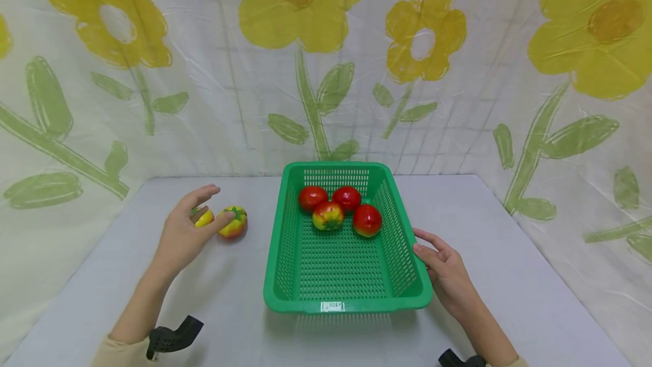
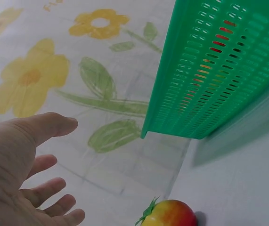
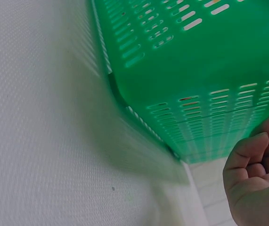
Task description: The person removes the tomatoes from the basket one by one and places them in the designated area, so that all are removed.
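A green plastic basket (image 1: 336, 304) with slotted walls stands mid-table, holding several shiny red and red-yellow tomatoes (image 1: 367, 220). At its right side, my right hand (image 1: 448, 271) grips the rim, thumb on top; the right wrist view shows that hand (image 3: 256, 174) with curled fingers against the basket (image 3: 195, 70). Left of the basket, my left hand (image 1: 185, 231) hovers with fingers spread around nothing. Near its thumb lies a yellow-red tomato (image 1: 235, 230) with green leaves; a yellow one (image 1: 205, 218) is partly hidden behind the fingers. The left wrist view shows one tomato (image 2: 172, 214) beyond the left hand (image 2: 26, 169).
A white table (image 1: 244, 321) carries everything. Behind and beside it hangs a pale curtain (image 1: 214, 101) with painted yellow flowers. Each wrist wears a black camera mount (image 1: 173, 337). A white label (image 1: 333, 306) sits on the basket's front rim.
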`<state>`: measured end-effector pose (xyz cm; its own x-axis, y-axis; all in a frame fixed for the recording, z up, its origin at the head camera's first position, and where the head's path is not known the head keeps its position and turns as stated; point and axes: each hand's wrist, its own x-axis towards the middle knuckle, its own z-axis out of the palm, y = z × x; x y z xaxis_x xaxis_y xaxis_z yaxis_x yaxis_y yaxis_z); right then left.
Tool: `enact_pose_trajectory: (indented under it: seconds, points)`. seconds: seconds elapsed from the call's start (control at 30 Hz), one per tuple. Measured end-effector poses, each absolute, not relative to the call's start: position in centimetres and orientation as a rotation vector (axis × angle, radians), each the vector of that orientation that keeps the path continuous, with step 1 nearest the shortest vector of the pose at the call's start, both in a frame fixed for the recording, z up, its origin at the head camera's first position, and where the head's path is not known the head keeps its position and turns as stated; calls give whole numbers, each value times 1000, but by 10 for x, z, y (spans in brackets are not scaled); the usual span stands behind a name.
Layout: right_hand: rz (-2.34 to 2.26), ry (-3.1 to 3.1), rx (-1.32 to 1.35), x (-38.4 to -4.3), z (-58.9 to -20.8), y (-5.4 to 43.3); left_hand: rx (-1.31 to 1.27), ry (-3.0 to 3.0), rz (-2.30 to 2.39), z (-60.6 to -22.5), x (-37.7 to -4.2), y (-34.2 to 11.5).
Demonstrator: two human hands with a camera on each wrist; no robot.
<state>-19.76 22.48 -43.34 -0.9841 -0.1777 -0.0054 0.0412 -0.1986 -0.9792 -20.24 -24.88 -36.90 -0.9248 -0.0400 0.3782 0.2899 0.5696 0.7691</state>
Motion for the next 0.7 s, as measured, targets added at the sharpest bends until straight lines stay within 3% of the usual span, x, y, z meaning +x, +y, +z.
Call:
enact_pose_trajectory:
  seconds: [0.43,0.7]
  points:
    - [-2335,1897,-158,-197,-437,223,-308,-2426,-1381,-358,-199,-224]
    - [-2334,1903,-148,-199,-437,224,-633,-2447,-1410,-321,-214,-171]
